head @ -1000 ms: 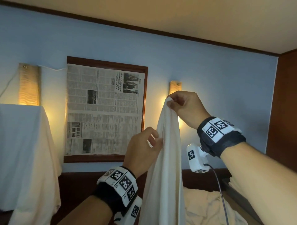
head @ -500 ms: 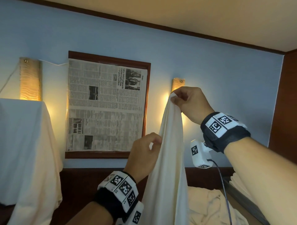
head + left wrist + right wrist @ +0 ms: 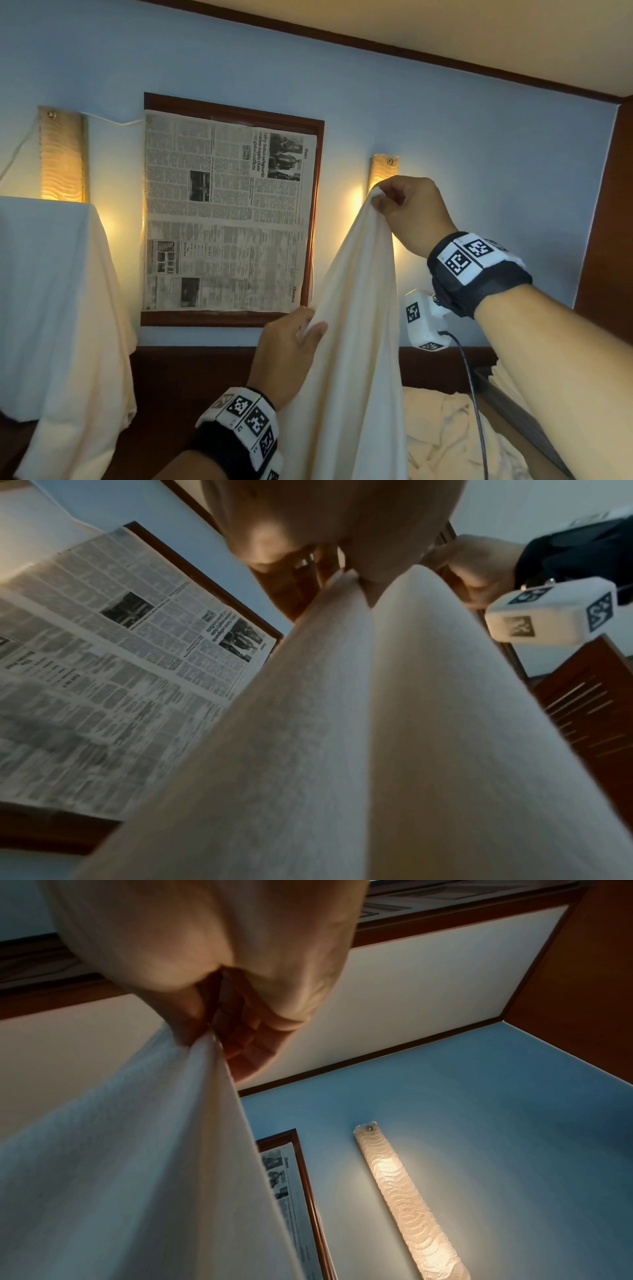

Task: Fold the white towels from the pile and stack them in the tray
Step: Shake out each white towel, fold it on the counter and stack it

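Note:
A white towel (image 3: pixel 356 325) hangs lengthwise in the air before the blue wall. My right hand (image 3: pixel 407 212) pinches its top corner high up, beside the right wall lamp; the right wrist view shows the pinch on the towel (image 3: pixel 143 1164) by that hand (image 3: pixel 219 1031). My left hand (image 3: pixel 291 346) grips the towel's left edge lower down, and in the left wrist view the towel (image 3: pixel 342 737) runs up into the left hand (image 3: pixel 322 561). A pile of white towels (image 3: pixel 455 435) lies crumpled at the bottom right. No tray shows clearly.
A framed newspaper (image 3: pixel 226 212) hangs on the wall between two lit wall lamps (image 3: pixel 63 154). A cloth-draped shape (image 3: pixel 58 308) stands at the left. Dark wood panelling (image 3: pixel 609 222) closes the right side. A dark edge (image 3: pixel 513 407) runs past the pile.
My left hand has slid down the towel's left edge, away from the right hand, so more cloth spreads between them. The right hand keeps the top corner.

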A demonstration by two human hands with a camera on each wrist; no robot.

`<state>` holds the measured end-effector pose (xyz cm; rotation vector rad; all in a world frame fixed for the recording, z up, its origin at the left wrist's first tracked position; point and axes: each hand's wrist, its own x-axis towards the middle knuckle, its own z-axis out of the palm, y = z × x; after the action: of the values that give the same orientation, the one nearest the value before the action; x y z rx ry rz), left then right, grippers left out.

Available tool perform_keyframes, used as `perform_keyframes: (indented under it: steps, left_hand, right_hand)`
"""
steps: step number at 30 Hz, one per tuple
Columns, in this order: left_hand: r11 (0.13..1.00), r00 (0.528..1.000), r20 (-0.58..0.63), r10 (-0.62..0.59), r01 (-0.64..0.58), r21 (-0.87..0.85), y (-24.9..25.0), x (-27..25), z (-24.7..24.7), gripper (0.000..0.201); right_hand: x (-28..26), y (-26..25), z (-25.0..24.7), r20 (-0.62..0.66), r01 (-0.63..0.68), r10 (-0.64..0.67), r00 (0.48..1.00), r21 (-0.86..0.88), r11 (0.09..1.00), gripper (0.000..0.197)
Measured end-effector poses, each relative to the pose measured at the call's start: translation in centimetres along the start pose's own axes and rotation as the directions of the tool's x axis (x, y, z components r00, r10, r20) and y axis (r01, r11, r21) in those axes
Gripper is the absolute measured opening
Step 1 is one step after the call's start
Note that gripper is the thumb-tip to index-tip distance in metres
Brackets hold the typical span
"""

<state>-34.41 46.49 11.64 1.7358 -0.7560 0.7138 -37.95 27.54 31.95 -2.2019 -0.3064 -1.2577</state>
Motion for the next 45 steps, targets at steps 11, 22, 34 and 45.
perform_keyframes:
  steps: [11,22,34,45]
  left_hand:
    - [0.968,0.978,0.05,-0.205,0.195,0.158,-3.8,-2.1,-0.6,0.012]
    - [0.937,0.94,0.034,-0.34,0.336,0.1,-3.5,4.5,1.0,0.033]
    - [0.932,0.94,0.052,-0.336,0.34,-0.128,-2.1,7.6,2.8,0.013]
    - [0.816,0.785,0.255,-0.564,0.578,0.023,-7.7,-3.3,-0.8,0.018]
  right_hand:
    - [-1.3,2.2,0.6,-0.159,-0.089,0.074,0.985,-0.092,0.992,0.021]
    - [-2.1,9.7,3.4,0.145,-0.181,0.171,0.975,0.055,0.982,0.011]
    - [-5.6,11.5,11.4,0.633,0.093,-0.139,0.761,0.106,0.99,0.016]
    - [0.4,8.5,13.3,0.353,0.041,-0.066,0.933,0.077,0.996,0.016]
